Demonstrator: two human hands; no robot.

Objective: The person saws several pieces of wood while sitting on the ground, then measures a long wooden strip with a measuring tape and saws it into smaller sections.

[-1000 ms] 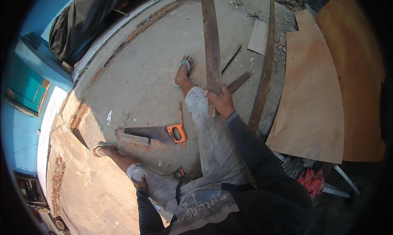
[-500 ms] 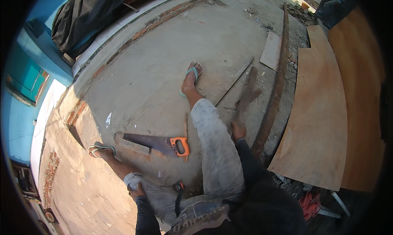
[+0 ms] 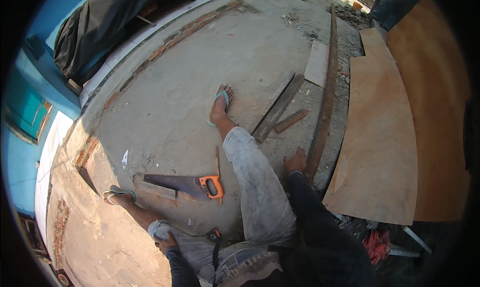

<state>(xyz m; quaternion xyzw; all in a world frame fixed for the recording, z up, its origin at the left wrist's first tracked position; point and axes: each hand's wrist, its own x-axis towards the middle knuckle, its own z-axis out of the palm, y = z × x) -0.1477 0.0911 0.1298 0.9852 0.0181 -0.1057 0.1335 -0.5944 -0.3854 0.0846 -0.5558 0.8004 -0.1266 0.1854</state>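
Note:
My right hand (image 3: 296,161) is open near the ground beside a long dark board (image 3: 326,117), with nothing visible in it. Two planks (image 3: 280,107) lie side by side beyond it, near a short wooden piece (image 3: 291,121). My left hand (image 3: 166,241) grips my trouser leg at the left knee (image 3: 161,227). A handsaw (image 3: 177,183) with an orange handle lies between my legs, by a short grey offcut (image 3: 156,189) and a thin wooden stick (image 3: 217,161). A small orange and black tape measure (image 3: 214,233) sits near my lap.
Plywood sheets (image 3: 375,137) lie along the right, with a red bag (image 3: 376,247) and white pipes (image 3: 415,237) below. A pale board (image 3: 316,62) lies ahead. A brick edge (image 3: 165,44), a black covered object (image 3: 95,32) and a blue wall (image 3: 20,172) border the left.
The board my right hand held upright-looking ahead of me lowered to the ground beside the smaller pieces. My right hand has let it go and drawn back, fingers apart.

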